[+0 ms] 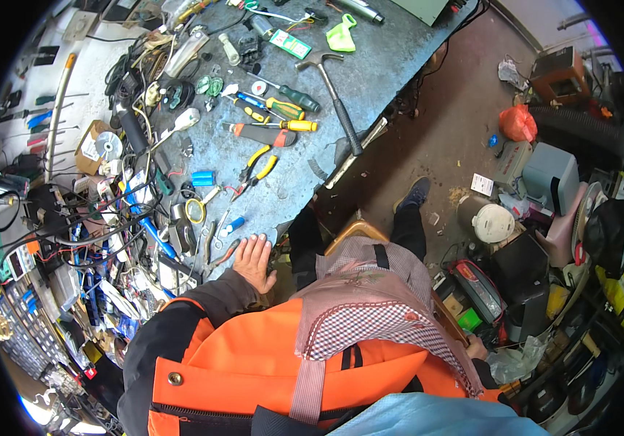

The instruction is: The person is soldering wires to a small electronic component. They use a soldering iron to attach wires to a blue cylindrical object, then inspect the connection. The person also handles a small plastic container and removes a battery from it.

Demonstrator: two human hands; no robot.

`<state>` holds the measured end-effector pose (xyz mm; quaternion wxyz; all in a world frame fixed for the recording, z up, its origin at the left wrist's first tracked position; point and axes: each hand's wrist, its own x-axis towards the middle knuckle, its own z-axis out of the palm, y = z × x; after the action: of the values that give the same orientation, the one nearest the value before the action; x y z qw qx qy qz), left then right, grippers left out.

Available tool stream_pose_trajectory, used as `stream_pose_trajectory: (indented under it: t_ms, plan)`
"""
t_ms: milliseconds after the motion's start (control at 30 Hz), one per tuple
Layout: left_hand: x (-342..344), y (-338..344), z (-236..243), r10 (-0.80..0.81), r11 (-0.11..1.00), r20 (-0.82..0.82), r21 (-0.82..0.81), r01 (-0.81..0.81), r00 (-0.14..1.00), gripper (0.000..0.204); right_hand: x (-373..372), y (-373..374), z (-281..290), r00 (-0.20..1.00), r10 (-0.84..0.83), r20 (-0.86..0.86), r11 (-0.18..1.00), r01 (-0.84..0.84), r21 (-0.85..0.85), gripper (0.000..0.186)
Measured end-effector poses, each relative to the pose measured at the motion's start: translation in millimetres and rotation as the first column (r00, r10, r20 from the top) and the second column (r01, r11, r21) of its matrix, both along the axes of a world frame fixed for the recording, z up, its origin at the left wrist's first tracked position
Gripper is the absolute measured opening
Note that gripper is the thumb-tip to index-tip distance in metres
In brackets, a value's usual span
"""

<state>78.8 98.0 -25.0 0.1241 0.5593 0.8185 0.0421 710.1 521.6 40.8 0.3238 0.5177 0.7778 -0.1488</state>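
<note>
My left hand (pixel 255 261) rests at the near edge of the blue-grey workbench (pixel 268 211), fingers stretched out and holding nothing. Close beside it lie pliers (pixel 210 240) with dark handles and a small blue cylinder (pixel 233 225). Farther up the bench are yellow-and-black handled pliers (pixel 257 168), a red-and-black handled tool (pixel 265 135), several screwdrivers (pixel 299 97) and a claw hammer (pixel 334 98) with its handle toward the bench edge. Low at my right side, my right hand (pixel 476 347) is beside a brown wooden edge (pixel 451 320); its fingers are mostly hidden.
Tangled cables and tools (pixel 130 211) crowd the bench's left side. A wooden stool (pixel 355 229) stands between my legs. On the right, the floor holds a heap of goods, with a white round container (pixel 492 222), a grey-blue box (pixel 550 178) and a red bag (pixel 517 123).
</note>
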Motion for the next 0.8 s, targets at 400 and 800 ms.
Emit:
stream_pose_trajectory:
  t_ms: [400, 800]
  plan:
    - [3.6, -3.3, -2.9, 0.053, 0.998, 0.08, 0.027, -0.055, 0.995, 0.095, -67.2, 44.6, -32.2, 0.978, 0.056, 0.202, 0.996, -0.039, -0.085, 0.04]
    - [4.9, -26.0, -68.0, -0.01, 0.969, -0.278, 0.235, 0.078, 0.961, 0.064, -701.9, -42.7, -60.3, -0.461, 0.616, -0.639, -0.034, -0.826, 0.562, 0.012]
